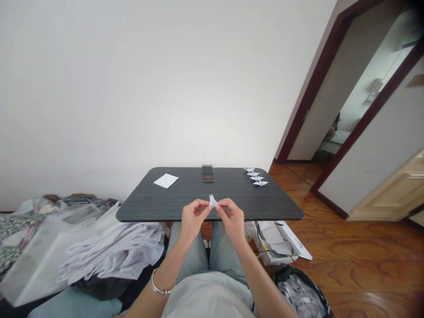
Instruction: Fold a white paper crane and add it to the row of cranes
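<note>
Pinched a half-folded paper (213, 201) between left hand (191, 218) and right hand (232, 218) over the surface (159, 203); had four finished figures (255, 176) lined up far right, one flat sheet (166, 180) untouched.

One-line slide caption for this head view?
Left hand and right hand pinch a small folded white paper over a dark table bearing a blank sheet, a dark device and finished folds.

At frame centre the small folded piece (213, 201) is thin white paper, matt. The table (165, 207) beneath has a dark, matt, fine-grained top. Lower right, the floor (347, 260) is glossy varnished wood; lower left, a bag (39, 260) is cloudy plastic; the bangle (159, 288) is shiny metal.
</note>
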`<state>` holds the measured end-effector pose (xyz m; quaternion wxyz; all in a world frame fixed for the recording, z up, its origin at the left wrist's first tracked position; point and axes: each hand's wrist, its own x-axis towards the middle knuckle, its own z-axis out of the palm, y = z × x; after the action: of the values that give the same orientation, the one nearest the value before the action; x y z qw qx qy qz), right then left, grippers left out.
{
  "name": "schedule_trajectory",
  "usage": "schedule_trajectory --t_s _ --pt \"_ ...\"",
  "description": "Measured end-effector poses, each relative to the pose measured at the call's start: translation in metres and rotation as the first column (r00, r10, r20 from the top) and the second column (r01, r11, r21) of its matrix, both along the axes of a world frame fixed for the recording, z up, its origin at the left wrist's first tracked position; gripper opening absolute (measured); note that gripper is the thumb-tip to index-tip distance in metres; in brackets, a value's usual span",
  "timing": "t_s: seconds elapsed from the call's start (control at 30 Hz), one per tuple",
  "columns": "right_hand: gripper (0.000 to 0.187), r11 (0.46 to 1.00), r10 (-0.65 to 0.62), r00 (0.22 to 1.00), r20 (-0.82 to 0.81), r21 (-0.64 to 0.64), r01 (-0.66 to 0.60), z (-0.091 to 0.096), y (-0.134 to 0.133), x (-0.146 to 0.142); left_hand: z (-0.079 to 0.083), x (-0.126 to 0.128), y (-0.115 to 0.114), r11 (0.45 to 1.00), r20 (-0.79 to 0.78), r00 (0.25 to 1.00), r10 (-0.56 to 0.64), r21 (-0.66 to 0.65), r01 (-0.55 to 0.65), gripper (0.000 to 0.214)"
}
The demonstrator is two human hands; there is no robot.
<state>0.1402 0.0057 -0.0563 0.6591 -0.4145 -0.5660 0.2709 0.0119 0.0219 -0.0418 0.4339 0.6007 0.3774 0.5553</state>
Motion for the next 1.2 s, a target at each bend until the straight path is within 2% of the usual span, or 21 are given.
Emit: schedule_trajectory --t_s 0.2,0.37,0.6,0.73,1.0,1.2 --pt "0.008 0.998 0.061 0.998 -0.019 0.004 -0.061 0.0 -0.001 0.0 0.004 -0.001 -0.002 0.994 -0.014 1.0 -0.011 0.105 0.013 0.009" --pt "0.008 0.997 0.059 0.998 0.005 0.047 -0.06 0.003 -0.003 0.0 0.004 -0.001 -0.005 0.993 0.01 0.999 -0.039 0.113 0.038 0.007" --pt "0.009 0.994 -0.027 0.998 0.05 0.109 0.022 0.005 -0.006 -0.001 0.002 -0.001 -0.005 0.992 0.028 1.0 0.013 0.126 -0.016 0.009" --pt "0.01 0.98 -0.098 0.99 0.102 0.183 0.078 0.009 -0.01 -0.002 0.004 0.0 -0.007 0.993 0.066 0.997 0.031 0.113 -0.038 0.025" --pt "0.011 0.959 -0.123 0.985 0.12 0.268 0.088 0.008 -0.013 0.0 0.009 -0.003 -0.012 0.953 -0.03 0.997 0.071 0.296 -0.059 0.013" --pt "0.01 0.951 -0.124 0.984 0.127 0.298 0.082 0.006 -0.014 0.002 0.011 -0.005 -0.014 0.936 -0.04 0.995 0.095 0.345 -0.076 0.011"
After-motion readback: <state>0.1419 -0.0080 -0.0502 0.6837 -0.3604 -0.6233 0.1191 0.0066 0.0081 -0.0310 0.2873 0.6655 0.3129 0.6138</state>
